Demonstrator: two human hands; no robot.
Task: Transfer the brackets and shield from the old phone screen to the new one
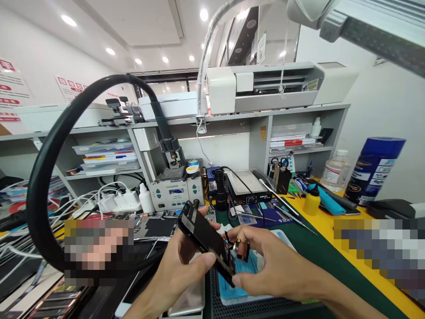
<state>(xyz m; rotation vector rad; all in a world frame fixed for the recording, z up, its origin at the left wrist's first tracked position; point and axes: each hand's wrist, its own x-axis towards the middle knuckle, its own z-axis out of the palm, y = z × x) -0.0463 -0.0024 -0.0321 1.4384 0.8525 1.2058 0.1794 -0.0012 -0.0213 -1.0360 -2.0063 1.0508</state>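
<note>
My left hand [179, 266] is closed around a dark smartphone [206, 237], which is tilted with its lower end toward me. The thumb presses on its near edge. At that lower end, my right hand [270, 263] has its thumb against the phone's corner, its other fingers curled above. A small black phone part with a coppery flex cable [241, 249] sits by those fingers, at the open end of the phone; its exact connection cannot be made out. Beneath the hands lies a light blue work tray [234, 296], partly covered by them.
A soldering or hot-air station [177, 195] stands behind, its thick black hose [43, 159] arching on the left. Several phones and cables crowd the left side. A hot plate [247, 186], tweezers [288, 212], a yellow bottle [311, 203] and a blue spray can [375, 170] are to the right.
</note>
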